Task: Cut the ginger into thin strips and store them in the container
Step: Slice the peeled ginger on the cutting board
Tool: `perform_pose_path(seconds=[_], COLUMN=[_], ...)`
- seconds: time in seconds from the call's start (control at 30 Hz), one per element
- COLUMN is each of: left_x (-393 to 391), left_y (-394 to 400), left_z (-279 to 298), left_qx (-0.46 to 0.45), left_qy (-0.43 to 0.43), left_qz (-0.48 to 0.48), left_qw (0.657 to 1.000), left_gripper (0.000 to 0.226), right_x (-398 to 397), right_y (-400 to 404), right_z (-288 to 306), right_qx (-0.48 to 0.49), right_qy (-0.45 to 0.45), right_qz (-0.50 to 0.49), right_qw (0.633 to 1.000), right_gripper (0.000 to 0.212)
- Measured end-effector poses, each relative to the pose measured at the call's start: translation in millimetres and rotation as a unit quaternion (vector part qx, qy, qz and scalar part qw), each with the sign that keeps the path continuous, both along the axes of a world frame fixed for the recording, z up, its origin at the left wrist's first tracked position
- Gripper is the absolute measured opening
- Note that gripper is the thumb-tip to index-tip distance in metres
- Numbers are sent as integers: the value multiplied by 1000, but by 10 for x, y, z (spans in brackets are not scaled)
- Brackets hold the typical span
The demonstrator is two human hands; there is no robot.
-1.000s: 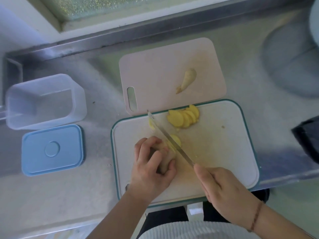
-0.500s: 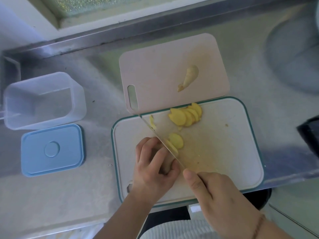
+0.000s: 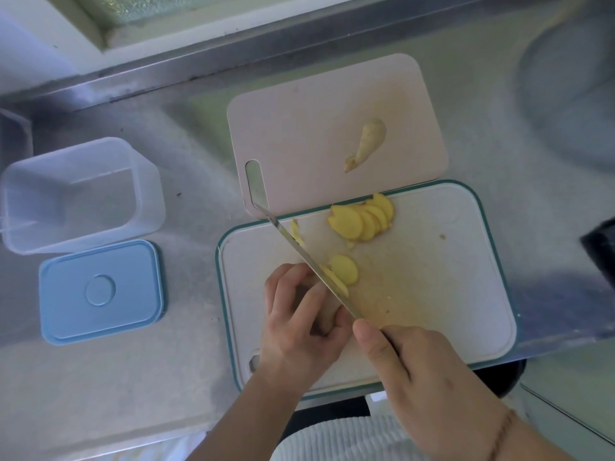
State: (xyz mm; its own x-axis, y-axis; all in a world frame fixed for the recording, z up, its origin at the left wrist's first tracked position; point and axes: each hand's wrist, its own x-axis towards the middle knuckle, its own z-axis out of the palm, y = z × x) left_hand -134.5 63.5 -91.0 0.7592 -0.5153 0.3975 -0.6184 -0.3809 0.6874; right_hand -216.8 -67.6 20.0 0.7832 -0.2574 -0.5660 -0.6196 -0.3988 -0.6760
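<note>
on the green-rimmed cutting board (image 3: pixel 466 294), the left hand (image 3: pixel 301 322) grips the ginger piece (image 3: pixel 327 316); the right hand (image 3: pixel 419 371) grasps the knife (image 3: pixel 299 251), slicing. left of the board, the clear container (image 3: pixel 146 194) stands open.

Steel counter (image 3: pixel 466 94); seemingly frosted window (image 3: pixel 149 8).

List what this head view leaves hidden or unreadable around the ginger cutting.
- Ginger piece being cut: covered by the left hand; its remaining size is unclear.
- Knife handle: enclosed by the right hand.
- Dark object: cut off by the right edge.
- Round grey shape top right: blurred, cropped.
- Container interior: appears empty, hazy.
</note>
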Motion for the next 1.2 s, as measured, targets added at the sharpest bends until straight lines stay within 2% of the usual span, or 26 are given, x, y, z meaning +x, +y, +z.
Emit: perform_pose_path(seconds=[0.2,0.33,0.43,0.57,0.67,0.9,1.07,1.2], left_x=[-7,-5,-4,5,9,9,8,3], left_y=[15,19,23,25,23,1,21,38], left_z=[-20,-25,-25,-54,-55,-27,-83,-104], left_qx=[7,6,1,-6,-12,-18,-3,3], left_qy=[4,1,-5,-13,-11,-15,-13,-9], left_qz=[8,3,0,-3,-7,-11,-8,-13], left_qw=[1000,1000,1000,1000,1000,1000,1000,1000], left_gripper=[38,43,43,41,31,21,35,35], right_x=[22,35,59,93,137,200,-52,240], right_y=[10,0,-7,-24,-23,1,-58,-82], right_z=[43,61,75,60,20,-42,-27,-119], right_qx=[5,20,25,26,18,3,13,20], right_qy=[-7,16,32,46,56,33,45,19], right_qz=[3,-5,-3,8,21,32,18,16], right_qw=[1000,1000,999,999,998,999,999,999], right_gripper=[56,67,60,60,65,64,65,68])
